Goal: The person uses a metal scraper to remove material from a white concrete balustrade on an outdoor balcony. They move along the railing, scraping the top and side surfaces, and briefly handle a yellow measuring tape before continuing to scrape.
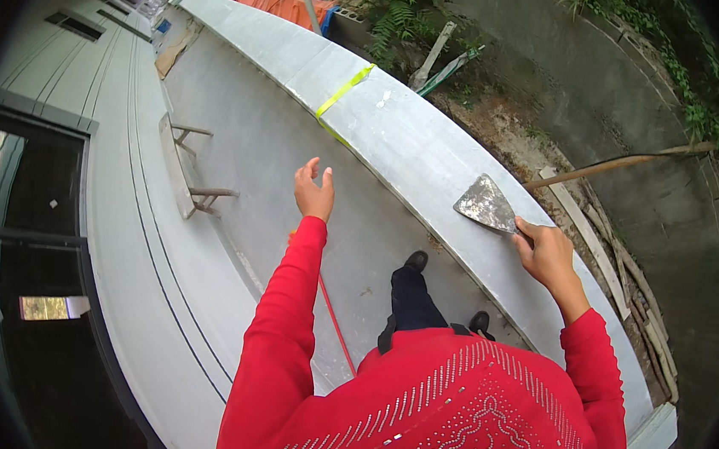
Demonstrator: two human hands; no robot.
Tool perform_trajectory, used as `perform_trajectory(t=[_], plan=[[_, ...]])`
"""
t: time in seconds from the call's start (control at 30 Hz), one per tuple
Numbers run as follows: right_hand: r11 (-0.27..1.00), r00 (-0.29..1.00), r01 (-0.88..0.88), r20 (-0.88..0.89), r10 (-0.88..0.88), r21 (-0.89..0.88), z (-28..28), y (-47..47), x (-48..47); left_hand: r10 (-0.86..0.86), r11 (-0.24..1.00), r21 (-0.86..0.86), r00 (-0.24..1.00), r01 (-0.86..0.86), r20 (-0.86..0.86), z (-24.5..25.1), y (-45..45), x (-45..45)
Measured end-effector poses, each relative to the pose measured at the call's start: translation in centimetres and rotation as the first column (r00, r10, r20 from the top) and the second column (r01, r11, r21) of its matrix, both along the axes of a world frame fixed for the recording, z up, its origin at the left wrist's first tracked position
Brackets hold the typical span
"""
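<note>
My right hand (544,253) grips the dark handle of a putty knife (487,203). Its wide, worn metal blade, spotted with pale residue, points left over the grey top of a long low wall (429,160); whether it touches the surface I cannot tell. Raised over the walkway, my left hand (314,190) is empty, with thumb and fingers apart. A yellow-green strap (343,95) lies across the wall top farther along and hangs over its inner edge. Near it is a small white patch (384,99) on the wall top.
A wooden bench (175,167) stands by the white building wall at left. A red cord or hose (335,318) runs along the floor beside me. Beyond the low wall lie planks (586,241), a long pole (634,160) and an orange tarp (276,4). Glass panes (22,272) are at lower left.
</note>
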State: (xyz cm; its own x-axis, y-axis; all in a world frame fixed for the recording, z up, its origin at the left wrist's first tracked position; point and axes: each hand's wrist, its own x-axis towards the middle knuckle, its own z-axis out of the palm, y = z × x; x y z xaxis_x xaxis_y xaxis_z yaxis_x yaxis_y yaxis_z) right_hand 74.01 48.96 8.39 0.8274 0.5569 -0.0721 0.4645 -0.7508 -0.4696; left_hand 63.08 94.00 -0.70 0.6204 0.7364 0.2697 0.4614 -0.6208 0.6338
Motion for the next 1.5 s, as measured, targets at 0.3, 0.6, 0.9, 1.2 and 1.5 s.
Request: perform_trajectory(t=[0.3, 0.6, 0.9, 1.2, 1.5], plan=[[0.934, 0.945, 0.237, 0.16, -0.286, 0.269, -3.9, 7.2, -4.0, -0.158, 0.949, -0.28, 0.987, 0.143, -0.033, -2.5, 14.7, 10.9], [0.919, 0.928, 0.325, 0.112, -0.355, 0.223, -4.3, 7.3, -4.0, -0.197, 0.926, -0.329, 0.98, 0.187, 0.004, 5.6, 16.1, 12.5], [0.882, 0.906, 0.378, 0.087, -0.415, 0.281, -4.3, 7.6, -4.0, -0.612, 0.791, 0.066, 0.785, 0.608, 0.098, 14.7, 11.8, 30.1], [0.85, 0.876, 0.441, 0.069, -0.478, 0.289, -4.3, 8.1, -4.2, -0.88, 0.473, 0.005, 0.472, 0.881, 0.053, 12.0, 3.0, 35.5], [0.841, 0.874, 0.446, 0.056, -0.484, 0.308, -4.5, 8.1, -4.3, -0.743, 0.417, 0.222, 0.472, 0.881, -0.475, 11.1, 3.7, 34.0]])
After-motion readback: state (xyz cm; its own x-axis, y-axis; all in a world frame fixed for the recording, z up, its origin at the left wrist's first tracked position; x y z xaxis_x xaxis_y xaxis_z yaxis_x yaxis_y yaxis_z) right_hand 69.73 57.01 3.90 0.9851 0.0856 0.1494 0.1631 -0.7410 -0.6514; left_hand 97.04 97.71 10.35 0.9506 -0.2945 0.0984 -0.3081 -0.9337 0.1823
